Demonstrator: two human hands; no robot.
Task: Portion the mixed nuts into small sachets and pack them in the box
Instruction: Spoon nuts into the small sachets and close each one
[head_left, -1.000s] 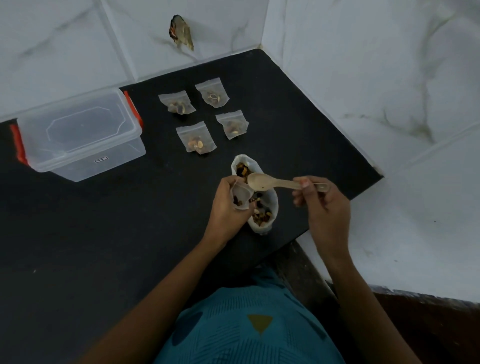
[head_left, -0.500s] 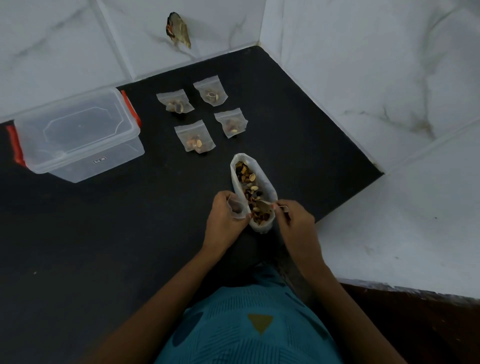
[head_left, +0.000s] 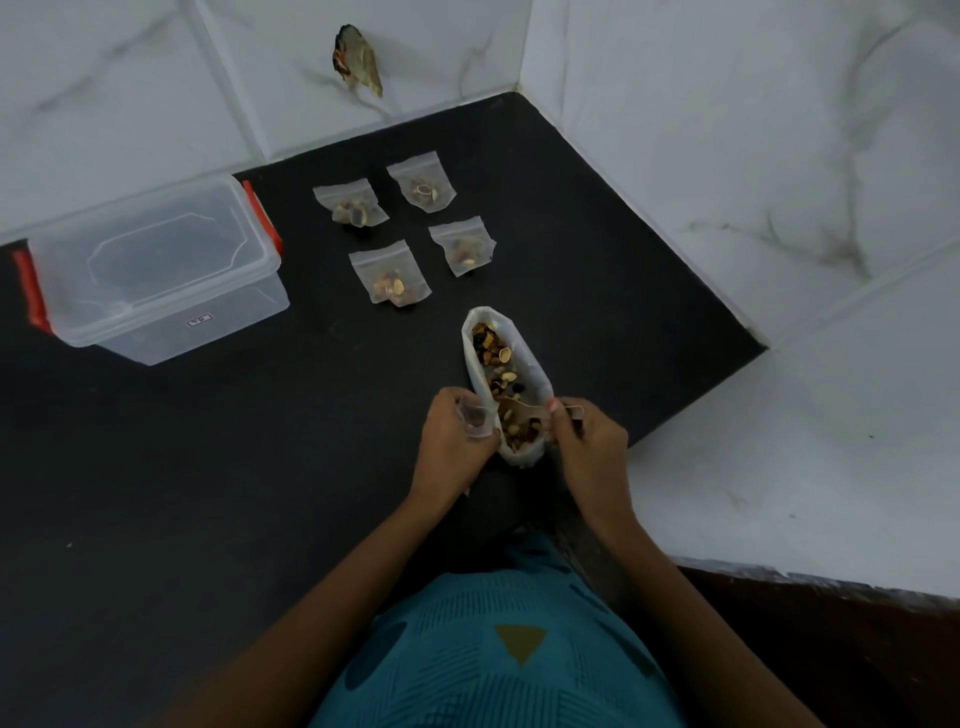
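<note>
A large open bag of mixed nuts (head_left: 535, 364) lies on the black counter (head_left: 208, 467) in front of me. My left hand (head_left: 454, 441) holds a small clear sachet (head_left: 475, 417) against the bag's left side. My right hand (head_left: 587, 441) grips a wooden spoon (head_left: 519, 410) whose bowl is down among the nuts at the bag's near end. Several filled sachets (head_left: 389, 275) lie farther back. A clear plastic box (head_left: 150, 265) with red clips stands at the left, its lid on.
White marble tile walls (head_left: 727, 156) close off the counter at the back and right. A small broken patch (head_left: 358, 62) shows on the back wall. The counter's right edge runs diagonally close to the nut bag.
My right hand brought the spoon from above the bag down into the nuts at its near end. The left hand with the sachet stayed beside the bag.
</note>
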